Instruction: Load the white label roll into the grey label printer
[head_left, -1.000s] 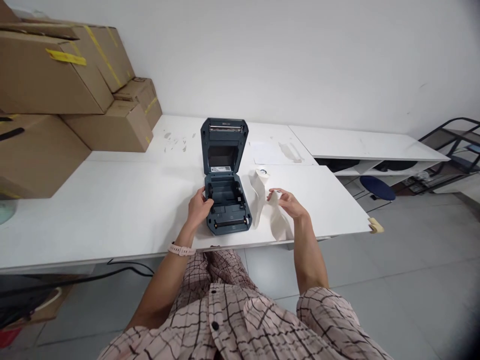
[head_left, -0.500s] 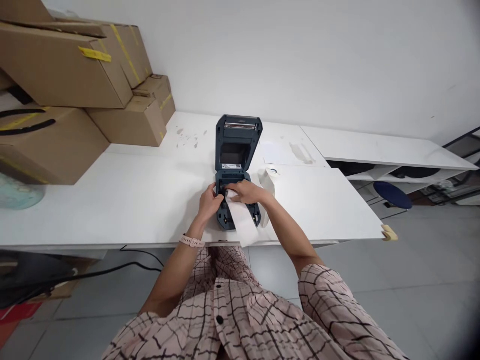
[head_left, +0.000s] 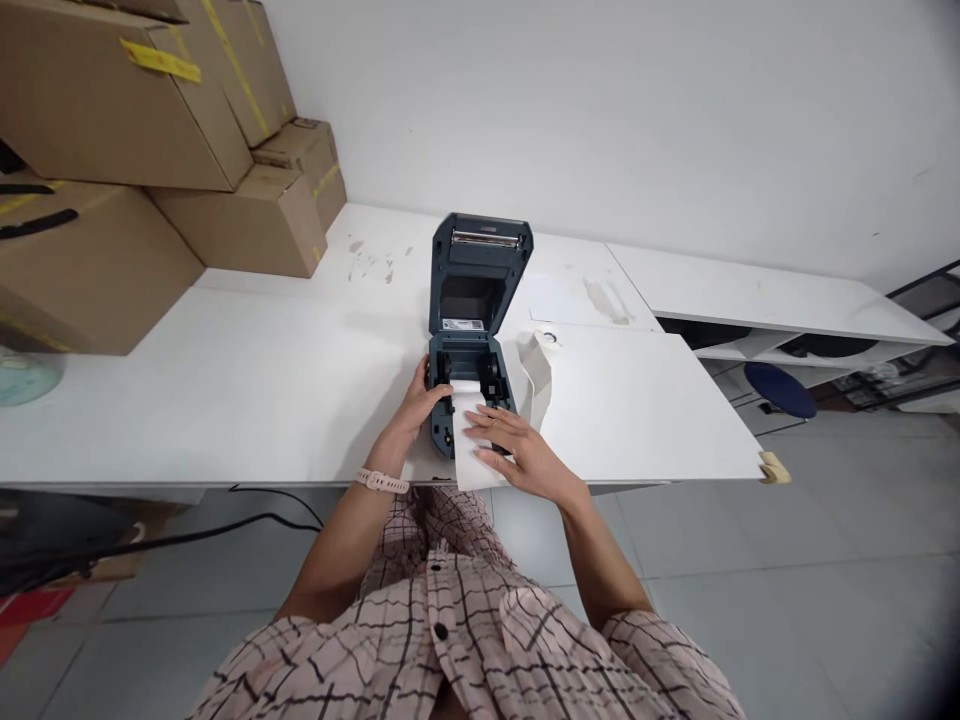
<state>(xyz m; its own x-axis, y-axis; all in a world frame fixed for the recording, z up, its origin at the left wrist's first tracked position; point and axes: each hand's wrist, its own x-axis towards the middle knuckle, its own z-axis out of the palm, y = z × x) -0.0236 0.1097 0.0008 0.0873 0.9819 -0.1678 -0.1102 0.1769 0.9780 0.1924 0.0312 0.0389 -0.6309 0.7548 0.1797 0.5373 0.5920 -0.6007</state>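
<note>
A dark blue label printer [head_left: 474, 330] stands on the white table [head_left: 247, 390] with its lid raised. A white paper strip [head_left: 469, 440] runs from inside the printer bay over its front edge. My left hand [head_left: 420, 405] rests against the printer's left side, fingers curled on its edge, thumb at the paper. My right hand [head_left: 514, 450] lies flat on the strip with fingers stretched out, pressing it onto the printer's front. More paper loops to a white roll [head_left: 541, 350] at the printer's right.
Large cardboard boxes [head_left: 135, 150] are stacked at the table's back left. A paper sheet [head_left: 555, 295] lies behind the roll. A lower white shelf [head_left: 765, 300] and a blue stool [head_left: 780, 388] are at the right. A black cable [head_left: 150, 540] runs under the table.
My right hand carried the strip from the right of the printer into its bay, then slid back toward me and flattened on the paper. My left hand stayed at the printer's left side.
</note>
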